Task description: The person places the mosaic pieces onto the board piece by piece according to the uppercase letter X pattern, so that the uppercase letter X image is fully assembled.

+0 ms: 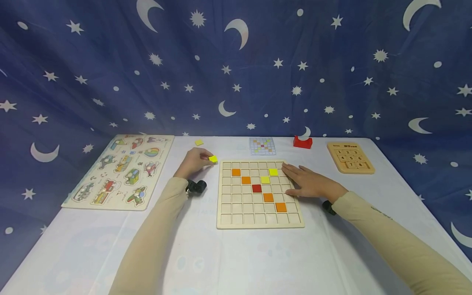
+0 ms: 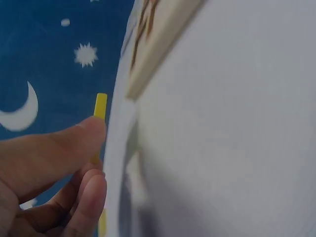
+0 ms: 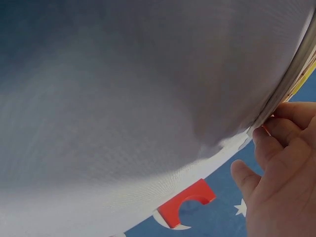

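Observation:
My left hand (image 1: pixel 196 161) pinches a yellow square tile (image 1: pixel 213 159) between thumb and fingers, just left of the grid board's upper left corner. In the left wrist view the tile (image 2: pixel 100 105) shows edge-on above the thumb. The wooden grid board (image 1: pixel 237 220) lies flat on the table. On it, orange tiles and one red tile (image 1: pixel 256 188) form a diagonal, with two yellow tiles (image 1: pixel 265 179) toward the upper right. My right hand (image 1: pixel 309 181) rests with extended fingers on the board's right edge. Another yellow tile (image 1: pixel 199 142) lies on the table behind my left hand.
A picture card (image 1: pixel 262 146) with a coloured grid pattern lies behind the board. To its right stands a red notched block (image 1: pixel 302 142). A wooden number puzzle (image 1: pixel 350 157) sits at the far right, and a vehicle picture puzzle board (image 1: pixel 121 172) at the left.

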`<action>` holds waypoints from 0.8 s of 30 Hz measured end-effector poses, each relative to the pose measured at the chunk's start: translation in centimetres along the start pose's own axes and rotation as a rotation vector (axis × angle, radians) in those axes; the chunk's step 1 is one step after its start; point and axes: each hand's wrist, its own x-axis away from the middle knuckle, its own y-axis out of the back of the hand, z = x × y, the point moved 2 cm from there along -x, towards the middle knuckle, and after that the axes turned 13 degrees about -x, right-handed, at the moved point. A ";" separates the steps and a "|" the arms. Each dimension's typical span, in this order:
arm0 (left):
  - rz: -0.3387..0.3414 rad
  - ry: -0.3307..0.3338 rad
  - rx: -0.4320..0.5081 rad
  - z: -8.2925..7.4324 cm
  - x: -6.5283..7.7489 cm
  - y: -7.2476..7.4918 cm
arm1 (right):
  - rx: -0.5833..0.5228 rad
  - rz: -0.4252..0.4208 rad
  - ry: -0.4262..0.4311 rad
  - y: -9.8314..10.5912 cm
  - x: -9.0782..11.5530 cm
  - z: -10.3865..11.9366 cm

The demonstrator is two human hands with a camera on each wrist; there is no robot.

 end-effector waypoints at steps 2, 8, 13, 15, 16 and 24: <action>0.012 -0.036 0.015 -0.9 0.4 0.0 | 0.006 -0.002 0.005 0.0 0.0 -0.1; 0.032 -0.142 0.048 -3.5 1.7 -0.1 | -0.006 -0.006 0.018 0.1 0.0 0.0; 0.060 -0.223 0.021 -5.6 2.8 -0.4 | -0.006 -0.003 0.003 0.0 -0.1 -0.1; 0.081 -0.248 0.011 -6.2 3.3 -0.6 | -0.002 -0.002 -0.003 0.0 -0.1 -0.2; 0.091 -0.261 0.005 -6.5 3.5 -0.8 | -0.001 -0.002 -0.006 0.0 -0.1 -0.2; 0.162 -0.340 -0.003 -8.1 5.3 -2.1 | -0.012 -0.002 -0.002 0.0 -0.1 -0.1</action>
